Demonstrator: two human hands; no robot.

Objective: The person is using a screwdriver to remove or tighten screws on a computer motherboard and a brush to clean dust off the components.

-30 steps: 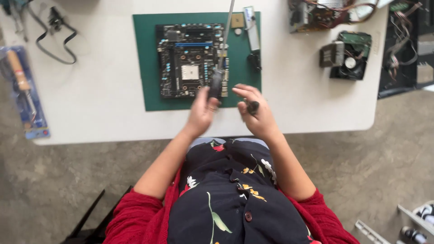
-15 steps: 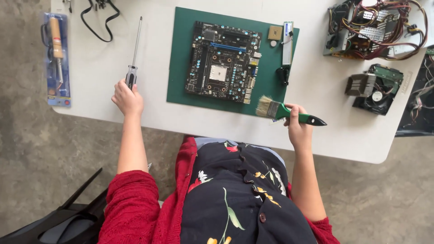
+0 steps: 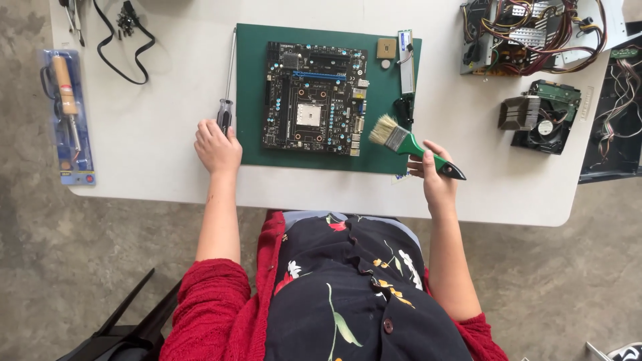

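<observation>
Gripping a green-handled brush [image 3: 413, 144] at centre right, bristles just off the motherboard [image 3: 314, 97] on the green mat [image 3: 374, 150], right hand [image 3: 431, 177] risks snagging components; left hand [image 3: 217, 146] curls loosely at the screwdriver [image 3: 227, 93], which could roll.

a long blue blister package [image 3: 67, 110] lies at the table's far left edge.

The lower handle of the long black-handled screwdriver [image 3: 226, 100] is covered by the closed left hand [image 3: 217, 147], the middle of the green-handled paintbrush [image 3: 414, 146] by the right hand [image 3: 435, 179], and the grey power supply box with coloured wires [image 3: 528, 33] is cut by the top edge.
</observation>
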